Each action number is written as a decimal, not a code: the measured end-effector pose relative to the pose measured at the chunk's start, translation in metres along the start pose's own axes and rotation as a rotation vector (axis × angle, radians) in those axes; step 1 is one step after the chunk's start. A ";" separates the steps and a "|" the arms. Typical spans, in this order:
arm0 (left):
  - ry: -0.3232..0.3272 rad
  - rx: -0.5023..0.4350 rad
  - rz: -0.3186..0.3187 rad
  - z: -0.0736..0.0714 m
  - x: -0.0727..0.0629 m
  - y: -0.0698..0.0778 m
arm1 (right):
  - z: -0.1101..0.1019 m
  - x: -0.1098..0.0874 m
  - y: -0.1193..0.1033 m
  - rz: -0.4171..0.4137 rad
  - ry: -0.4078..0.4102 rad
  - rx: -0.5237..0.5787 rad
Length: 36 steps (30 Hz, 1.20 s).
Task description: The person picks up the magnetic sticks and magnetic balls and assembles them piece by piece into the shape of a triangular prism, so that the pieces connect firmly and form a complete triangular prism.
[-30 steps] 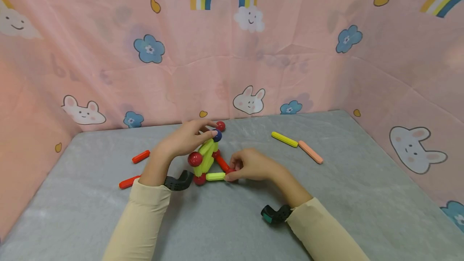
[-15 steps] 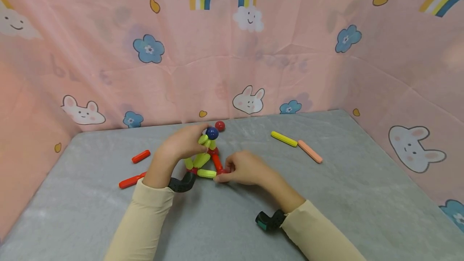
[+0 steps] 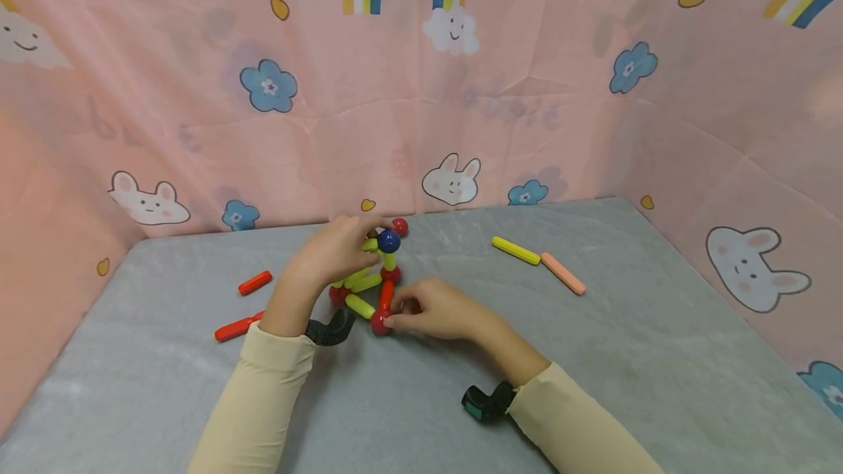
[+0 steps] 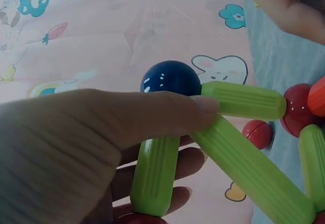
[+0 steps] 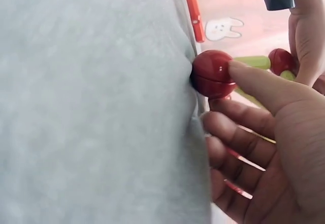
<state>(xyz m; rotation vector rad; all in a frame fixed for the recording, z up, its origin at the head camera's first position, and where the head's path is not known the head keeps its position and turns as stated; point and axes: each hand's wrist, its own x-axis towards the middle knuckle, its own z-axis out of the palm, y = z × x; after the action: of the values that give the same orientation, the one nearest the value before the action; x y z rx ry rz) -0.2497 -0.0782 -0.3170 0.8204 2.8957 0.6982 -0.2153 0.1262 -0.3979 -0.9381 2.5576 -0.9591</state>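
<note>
A frame of green toy building sticks (image 3: 360, 306), one red stick (image 3: 386, 295) and red balls stands mid-table, topped by a blue ball (image 3: 389, 241). My left hand (image 3: 334, 253) grips its upper part; in the left wrist view the thumb lies across the green sticks (image 4: 249, 163) beside the blue ball (image 4: 170, 76), with other fingers behind. My right hand (image 3: 444, 309) pinches the red ball (image 3: 380, 322) at the near corner. The right wrist view has thumb and forefinger at this red ball (image 5: 212, 71), low by the tablecloth. My left hand hides part of the frame.
A loose red ball (image 3: 399, 227) lies behind the frame. Two red sticks, one shorter (image 3: 255, 283) and one nearer (image 3: 237, 329), lie to the left. On the right, a yellow stick (image 3: 516, 250) and an orange stick (image 3: 563, 273) lie end to end. A pink printed curtain (image 3: 395, 108) closes the back.
The frame has turned, its near red ball shifting left with my right hand. My left hand has moved from the blue ball down onto the upper sticks.
</note>
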 end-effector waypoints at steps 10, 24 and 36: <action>0.022 -0.075 0.016 -0.008 -0.002 -0.011 | 0.006 0.003 0.014 -0.007 0.090 0.235; -0.008 -0.184 0.046 -0.009 0.000 -0.017 | 0.013 0.003 0.001 -0.095 0.076 0.161; 0.118 -0.163 0.019 0.001 0.004 -0.019 | 0.030 0.009 -0.012 -0.088 0.301 0.088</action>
<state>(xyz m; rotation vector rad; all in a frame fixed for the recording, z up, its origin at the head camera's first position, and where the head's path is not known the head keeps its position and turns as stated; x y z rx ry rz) -0.2622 -0.0898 -0.3255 0.8143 2.8852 1.0022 -0.2033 0.0992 -0.4125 -0.9511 2.7050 -1.3171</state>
